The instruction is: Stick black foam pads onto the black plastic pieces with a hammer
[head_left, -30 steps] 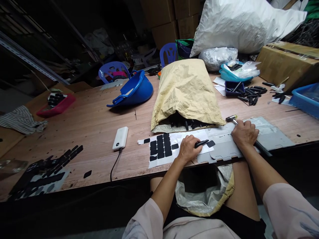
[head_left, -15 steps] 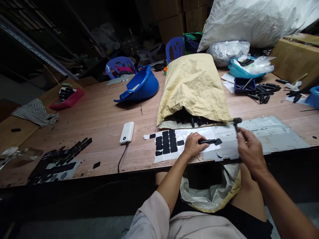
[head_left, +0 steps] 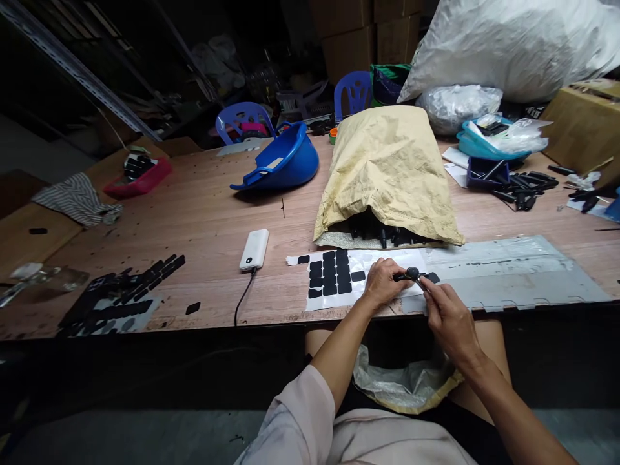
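**Hammer head down on the black part**

Since half a second ago our right hand [head_left: 448, 316] has swung down from beside the grey sheet, and the small hammer [head_left: 413, 273] it grips now has its round head on the black part [head_left: 404, 276] instead of lifted above it. We judge a tap is landing or just landed; the blow itself cannot be read from one view. That hand is curled shut round the handle, most of which is hidden under the fingers.

Our left hand [head_left: 382, 284] lies partly closed on the white backing sheet [head_left: 368, 261], fingertips pinning the near end of the black part, as before. A black pad [head_left: 433, 278] sits at the part's far tip.

Nearest us, a woven bag [head_left: 407, 387] hangs open on our lap below the table edge. On the sheet, left of the hands, lies a block of black pads [head_left: 330, 276], then a white power bank [head_left: 254, 249] with its cable. Beyond, the yellow sack [head_left: 392, 168] spills black parts from its mouth, and the blue basin [head_left: 281, 165] lies tipped farther back.
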### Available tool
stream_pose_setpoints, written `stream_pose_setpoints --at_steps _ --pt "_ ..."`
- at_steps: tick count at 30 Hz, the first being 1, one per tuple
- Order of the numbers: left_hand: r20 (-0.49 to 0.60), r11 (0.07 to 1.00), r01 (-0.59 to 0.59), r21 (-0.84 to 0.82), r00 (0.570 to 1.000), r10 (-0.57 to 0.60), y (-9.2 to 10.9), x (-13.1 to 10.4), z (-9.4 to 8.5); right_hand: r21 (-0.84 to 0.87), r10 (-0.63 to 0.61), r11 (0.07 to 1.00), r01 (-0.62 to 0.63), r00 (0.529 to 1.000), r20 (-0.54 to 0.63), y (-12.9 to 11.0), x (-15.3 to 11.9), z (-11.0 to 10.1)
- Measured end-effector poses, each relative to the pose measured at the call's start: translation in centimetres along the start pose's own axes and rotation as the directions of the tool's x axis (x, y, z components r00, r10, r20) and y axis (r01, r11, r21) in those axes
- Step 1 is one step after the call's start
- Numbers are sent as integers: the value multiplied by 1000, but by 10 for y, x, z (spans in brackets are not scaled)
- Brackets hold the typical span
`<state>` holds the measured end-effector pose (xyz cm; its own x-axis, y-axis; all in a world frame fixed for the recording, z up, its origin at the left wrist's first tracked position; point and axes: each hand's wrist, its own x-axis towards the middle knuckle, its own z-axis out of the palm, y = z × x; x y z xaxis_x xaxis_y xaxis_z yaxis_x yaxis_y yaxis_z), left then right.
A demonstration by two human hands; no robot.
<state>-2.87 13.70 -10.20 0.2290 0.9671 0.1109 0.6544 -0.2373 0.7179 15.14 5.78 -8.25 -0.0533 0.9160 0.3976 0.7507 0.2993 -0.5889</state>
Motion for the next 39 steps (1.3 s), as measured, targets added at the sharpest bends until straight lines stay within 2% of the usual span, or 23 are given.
stream_pose_setpoints --at_steps 4,8,12,14,16,19,22,26,29,32,34,36,37,38,39 --pt "-9 1000 -5 11 1000 5 1 0 0 -4 -22 1000 22 996 -85 5 -2 -1" --pt "-26 1000 -14 10 1000 15 1 0 1 -20 -21 1000 20 998 -64 10 -4 -2" --pt "-34 1000 -9 15 999 9 1 0 2 -71 -11 997 -1 986 -167 26 14 -18" --pt "-27 1000 -10 23 1000 11 2 0 1 -161 42 984 -78 976 -216 43 34 -32" --pt "-20 999 -9 33 1000 9 4 -1 1 -285 163 930 -231 956 -244 65 58 -44" --pt "-21 999 -4 46 1000 5 5 -2 0 -436 326 815 -382 924 -200 98 90 -54" --pt "-18 998 -7 55 1000 8 5 0 -1 -491 391 752 -440 897 -204 115 109 -51" --pt "-18 996 -53 77 998 55 7 -1 -4 -535 376 718 -446 895 -241 113 115 -39" --pt "-29 980 -191 64 981 193 14 -21 -1 -560 358 705 -434 900 -247 111 114 -34" --pt "40 927 -371 -53 927 374 20 -67 16 -566 333 713 -414 910 -246 113 112 -33" --pt "105 902 -402 -157 902 419 18 -103 34 -568 316 717 -405 914 -253 116 112 -33" --pt "123 940 -264 -218 948 295 11 -132 53 -567 306 721 -399 917 -257 117 111 -33" --pt "144 965 -126 -231 976 162 6 -142 62 -564 303 725 -396 918 -256 116 111 -33" --pt "177 974 41 -222 984 -1 1 -148 70 -560 300 730 -392 920 -253 115 111 -33" --pt "217 958 221 -180 959 -181 -3 -151 77 -556 300 734 -391 920 -251 114 111 -33"
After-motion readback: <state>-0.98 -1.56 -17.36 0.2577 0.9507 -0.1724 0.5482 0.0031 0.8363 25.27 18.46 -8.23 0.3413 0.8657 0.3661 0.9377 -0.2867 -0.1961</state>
